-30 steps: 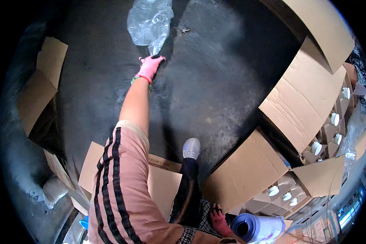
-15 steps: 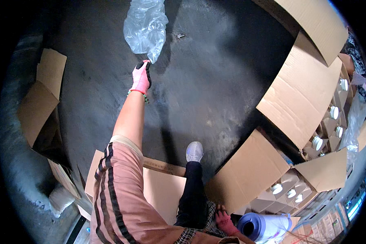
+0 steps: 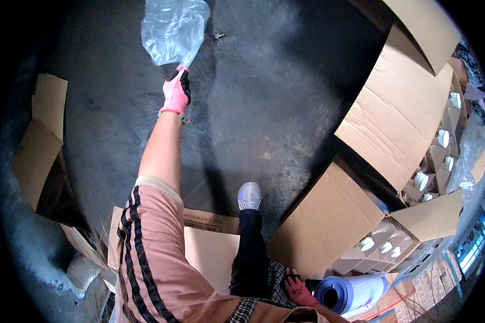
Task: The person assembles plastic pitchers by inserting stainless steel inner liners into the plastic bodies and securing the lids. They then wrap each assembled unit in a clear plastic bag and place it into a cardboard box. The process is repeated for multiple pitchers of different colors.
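My left hand (image 3: 175,92), in a pink glove with a black palm, reaches far forward at the end of my outstretched arm. Its fingers are closed on the lower corner of a clear plastic bag (image 3: 175,29), which spreads out over the dark floor beyond. At the bottom of the view, my right hand (image 3: 298,289) wears a pink and dark glove. It lies beside the flap of an open cardboard box (image 3: 323,220), fingers stretched out and apart, nothing visible in them. Whether it touches the flap I cannot tell. A blue-purple roll (image 3: 355,293) lies just right of it.
Open cartons with dividers and white-capped bottles (image 3: 420,180) stand on the right, their flaps (image 3: 396,107) spread wide. Another open carton (image 3: 210,245) is near my foot (image 3: 249,196). An open box (image 3: 40,145) sits at left. A small metallic piece (image 3: 219,36) lies on the dark floor (image 3: 269,107).
My left hand and the bag have shifted a little left and farther up the view. The surroundings have also shifted slightly left. My right hand stays beside the box flap.
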